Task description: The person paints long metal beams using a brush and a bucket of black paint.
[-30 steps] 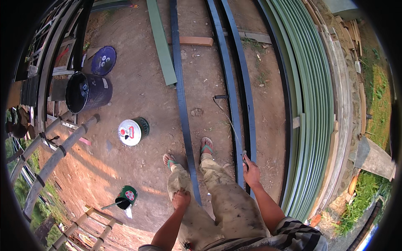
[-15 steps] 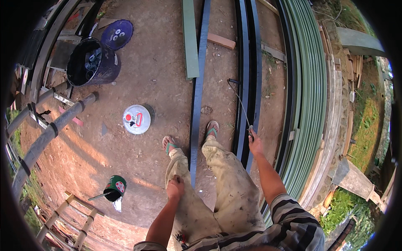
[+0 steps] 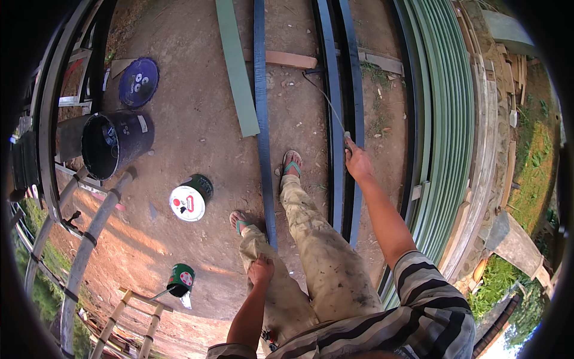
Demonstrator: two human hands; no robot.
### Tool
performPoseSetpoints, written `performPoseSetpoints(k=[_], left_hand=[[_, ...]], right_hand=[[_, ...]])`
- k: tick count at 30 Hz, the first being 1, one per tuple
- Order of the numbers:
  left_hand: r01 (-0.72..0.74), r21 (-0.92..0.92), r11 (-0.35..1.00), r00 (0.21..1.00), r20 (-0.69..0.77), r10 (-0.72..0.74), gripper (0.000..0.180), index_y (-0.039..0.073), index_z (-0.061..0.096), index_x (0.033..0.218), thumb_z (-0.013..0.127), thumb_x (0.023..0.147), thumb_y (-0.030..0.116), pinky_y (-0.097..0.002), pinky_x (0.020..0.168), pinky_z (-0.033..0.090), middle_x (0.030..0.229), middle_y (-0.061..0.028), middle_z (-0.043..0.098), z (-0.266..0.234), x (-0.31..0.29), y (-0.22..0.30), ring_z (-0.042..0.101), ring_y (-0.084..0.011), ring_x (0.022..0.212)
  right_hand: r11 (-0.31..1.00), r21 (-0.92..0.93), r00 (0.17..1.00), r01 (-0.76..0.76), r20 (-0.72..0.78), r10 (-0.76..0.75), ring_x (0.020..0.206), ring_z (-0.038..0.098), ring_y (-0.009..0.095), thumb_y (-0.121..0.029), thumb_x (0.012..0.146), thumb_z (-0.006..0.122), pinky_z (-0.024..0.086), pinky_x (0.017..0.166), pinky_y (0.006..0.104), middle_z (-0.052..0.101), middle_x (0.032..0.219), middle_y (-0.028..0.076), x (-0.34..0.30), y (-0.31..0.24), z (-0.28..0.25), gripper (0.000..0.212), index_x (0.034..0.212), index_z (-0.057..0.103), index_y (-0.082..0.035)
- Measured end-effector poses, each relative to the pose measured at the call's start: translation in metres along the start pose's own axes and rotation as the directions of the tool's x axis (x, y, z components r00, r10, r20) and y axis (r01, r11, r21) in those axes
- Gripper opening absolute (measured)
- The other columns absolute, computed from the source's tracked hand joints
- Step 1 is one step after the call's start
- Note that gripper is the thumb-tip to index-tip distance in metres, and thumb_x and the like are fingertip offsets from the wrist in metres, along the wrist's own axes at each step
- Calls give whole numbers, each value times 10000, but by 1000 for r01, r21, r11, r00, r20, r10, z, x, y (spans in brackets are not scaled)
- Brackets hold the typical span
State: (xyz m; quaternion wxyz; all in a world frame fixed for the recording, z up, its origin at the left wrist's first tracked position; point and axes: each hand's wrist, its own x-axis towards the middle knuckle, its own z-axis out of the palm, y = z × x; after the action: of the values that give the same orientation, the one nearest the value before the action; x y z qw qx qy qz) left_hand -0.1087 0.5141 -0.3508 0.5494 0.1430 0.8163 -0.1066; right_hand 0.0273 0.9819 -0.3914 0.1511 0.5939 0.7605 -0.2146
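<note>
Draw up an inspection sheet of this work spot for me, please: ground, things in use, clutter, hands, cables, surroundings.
Surface: bare brown earth, scattered with small bits.
Things in use: roller-like tool, its dark end beside a long dark board.
Clutter: open purple bucket, purple lid, white-topped can, small green can with a stick.
Hands: right hand grips the tool; left hand rests on the left trouser leg.
Cables: nothing seen.
Surroundings: green boards stacked at right, pole frame at left.
</note>
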Motion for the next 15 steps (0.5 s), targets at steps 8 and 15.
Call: performPoseSetpoints(k=[8, 15], left_hand=[[-164, -162, 973, 982, -126, 144, 327, 165, 683, 1182, 604, 911, 332, -524, 888, 542, 1068, -177, 749, -93, 8, 89, 696, -416, 1013], [-330, -254, 909, 911, -339, 236, 262, 171, 705, 1126, 618, 915, 299, -514, 862, 548, 1002, -161, 753, -170, 35, 133, 704, -401, 954]], right_hand=[[982, 180, 999, -50, 15, 48, 1056, 671, 447, -182, 1004, 607, 545, 926, 520, 697, 1183, 244, -7, -5, -42, 437, 1440, 599, -193], [989, 150, 999, -8, -41, 14, 1115, 659, 432, -195, 1002, 604, 544, 947, 506, 696, 1236, 206, 125, -88, -68, 430, 1432, 605, -179]])
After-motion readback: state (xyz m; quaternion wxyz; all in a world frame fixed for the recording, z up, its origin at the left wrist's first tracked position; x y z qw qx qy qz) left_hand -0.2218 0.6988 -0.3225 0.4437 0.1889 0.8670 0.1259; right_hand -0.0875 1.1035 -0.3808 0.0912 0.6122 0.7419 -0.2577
